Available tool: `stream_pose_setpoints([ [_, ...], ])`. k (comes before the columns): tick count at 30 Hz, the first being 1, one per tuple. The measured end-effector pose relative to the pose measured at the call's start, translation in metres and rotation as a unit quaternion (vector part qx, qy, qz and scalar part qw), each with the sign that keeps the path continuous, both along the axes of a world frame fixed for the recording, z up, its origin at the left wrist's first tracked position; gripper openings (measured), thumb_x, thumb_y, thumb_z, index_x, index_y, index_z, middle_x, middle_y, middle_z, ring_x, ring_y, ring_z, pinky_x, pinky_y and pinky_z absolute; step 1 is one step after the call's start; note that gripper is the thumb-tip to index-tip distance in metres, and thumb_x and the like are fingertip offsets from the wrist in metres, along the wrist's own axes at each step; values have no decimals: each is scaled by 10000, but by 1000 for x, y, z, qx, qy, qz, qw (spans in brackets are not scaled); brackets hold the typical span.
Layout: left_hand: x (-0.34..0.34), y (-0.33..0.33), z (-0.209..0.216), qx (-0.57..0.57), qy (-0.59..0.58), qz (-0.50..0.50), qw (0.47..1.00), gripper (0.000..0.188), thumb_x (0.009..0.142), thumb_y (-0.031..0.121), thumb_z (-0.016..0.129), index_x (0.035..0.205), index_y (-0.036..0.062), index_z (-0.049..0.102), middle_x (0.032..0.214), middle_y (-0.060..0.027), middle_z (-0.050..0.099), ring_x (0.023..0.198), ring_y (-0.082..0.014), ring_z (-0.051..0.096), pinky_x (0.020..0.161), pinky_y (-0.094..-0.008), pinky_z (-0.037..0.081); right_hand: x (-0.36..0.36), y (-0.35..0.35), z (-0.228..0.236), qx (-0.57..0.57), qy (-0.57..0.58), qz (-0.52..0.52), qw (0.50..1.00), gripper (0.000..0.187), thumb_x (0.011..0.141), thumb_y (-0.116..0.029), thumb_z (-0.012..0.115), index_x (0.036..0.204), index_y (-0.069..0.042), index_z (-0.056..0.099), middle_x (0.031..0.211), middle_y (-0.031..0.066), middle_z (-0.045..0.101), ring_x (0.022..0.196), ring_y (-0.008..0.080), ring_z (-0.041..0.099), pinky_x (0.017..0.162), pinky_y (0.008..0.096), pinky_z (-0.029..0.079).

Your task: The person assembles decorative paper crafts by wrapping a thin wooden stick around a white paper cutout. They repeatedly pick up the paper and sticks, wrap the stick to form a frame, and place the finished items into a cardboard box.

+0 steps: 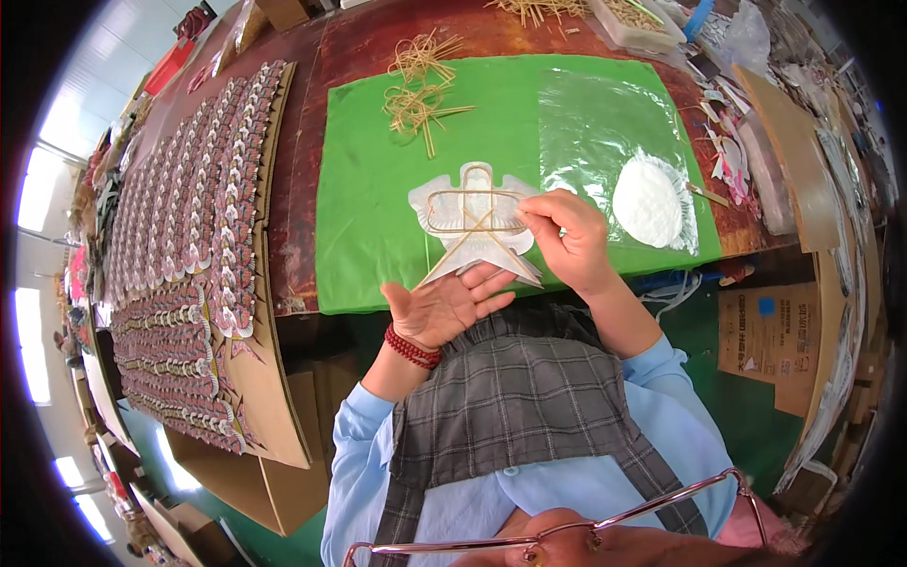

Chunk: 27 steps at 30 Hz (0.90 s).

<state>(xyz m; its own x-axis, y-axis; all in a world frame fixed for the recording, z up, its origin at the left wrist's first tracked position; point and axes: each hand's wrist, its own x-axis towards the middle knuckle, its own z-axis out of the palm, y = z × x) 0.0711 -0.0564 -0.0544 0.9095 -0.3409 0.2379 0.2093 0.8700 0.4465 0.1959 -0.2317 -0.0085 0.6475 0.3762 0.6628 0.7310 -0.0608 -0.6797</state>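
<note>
A small bird-shaped white paper kite (472, 206) with a thin bamboo frame over it lies at the near part of the green cloth (368, 189). Crossed sticks run down to its forked tail. At the right end of the frame's long loop, my right hand (573, 236) pinches with thumb and forefinger. My left hand (444, 307), palm up with fingers stretched and a red bead bracelet on the wrist, lies at the tail, its fingertips partly against or under the paper. Whether it bears any weight I cannot tell.
Looped bamboo frames (416, 104) lie farther back on the cloth. To the right, a white paste-like mound (647, 203) sits on clear plastic sheet (586, 123), a small brush (707, 195) beside it. Boards of patterned pieces (179, 208) stand left; a cardboard box (765, 331) is below right.
</note>
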Motion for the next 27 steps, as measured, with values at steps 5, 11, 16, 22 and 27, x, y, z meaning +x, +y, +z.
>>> stream_pose_setpoints([
  [5,0,-15,0,33,-4,-68,997,1004,748,537,732,1508,161,194,1521,-229,228,1412,-364,238,1141,-494,217,-1,0,3,7,6,-12,1000,124,764,60,682,870,0,659,750,102,638,611,209,587,528,296,444],
  [11,-11,-10,43,331,12,-170,928,706,828,134,722,1408,-37,358,1405,-213,441,1322,-294,425,1104,-413,316,6,-3,10,-10,-52,-34,998,153,746,73,687,875,-5,661,734,105,635,605,228,603,514,302,451],
  [16,-5,38,77,240,209,167,933,197,955,188,528,945,1,589,751,-60,608,526,-105,532,433,-215,414,5,-3,22,-20,-205,-6,978,216,702,77,701,898,-8,668,755,104,629,578,234,590,478,329,435],
  [22,-24,60,73,146,319,146,925,156,933,179,566,838,56,583,654,7,541,405,-37,325,350,-192,237,-7,21,23,-42,-364,66,928,240,670,67,692,904,14,680,800,110,625,608,236,588,488,318,422],
  [27,-58,74,66,162,286,197,924,97,912,117,565,833,61,575,662,0,535,404,-30,335,350,-184,236,-20,40,27,-91,-369,120,917,316,715,69,693,1026,33,650,952,192,651,727,303,628,582,360,483],
])
